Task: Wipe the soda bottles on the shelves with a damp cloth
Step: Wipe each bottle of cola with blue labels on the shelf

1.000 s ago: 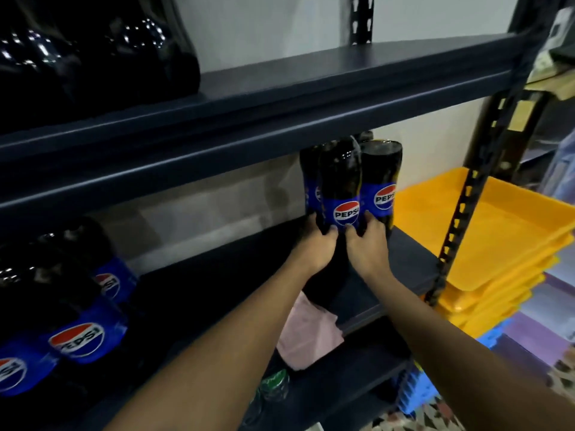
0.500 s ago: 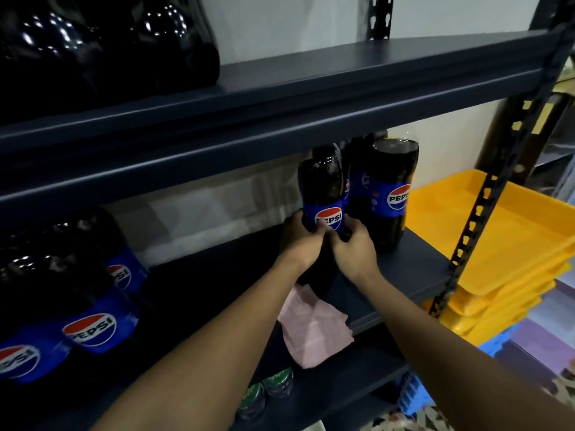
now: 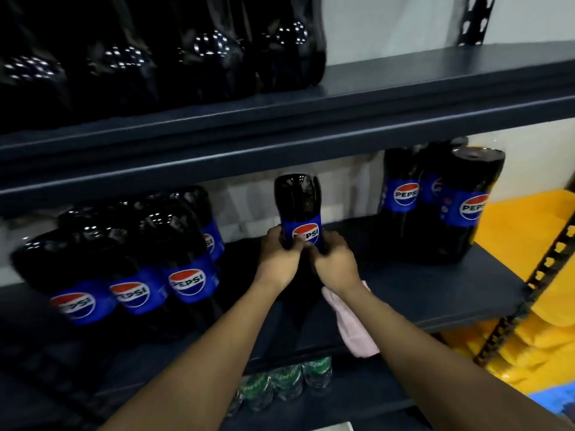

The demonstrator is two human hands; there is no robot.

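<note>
Both my left grip (image 3: 279,259) and right grip (image 3: 334,264) clasp one bottle (image 3: 298,206) at its label, on the middle shelf (image 3: 435,293). I judge it's being positioned (cloth (image 3: 354,325) lies beneath my right wrist). Next: free one hand and take the cloth.

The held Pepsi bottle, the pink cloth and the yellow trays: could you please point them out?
held Pepsi bottle (image 3: 297,197), head view, dark shoulder above the label.
pink cloth (image 3: 354,334), head view, middle of the fabric.
yellow trays (image 3: 529,244), head view, top tray's inner floor.

Dark Pepsi bottle (image 3: 298,209) upright mid-shelf, pink cloth (image 3: 351,325) draped over shelf edge beside it
</note>
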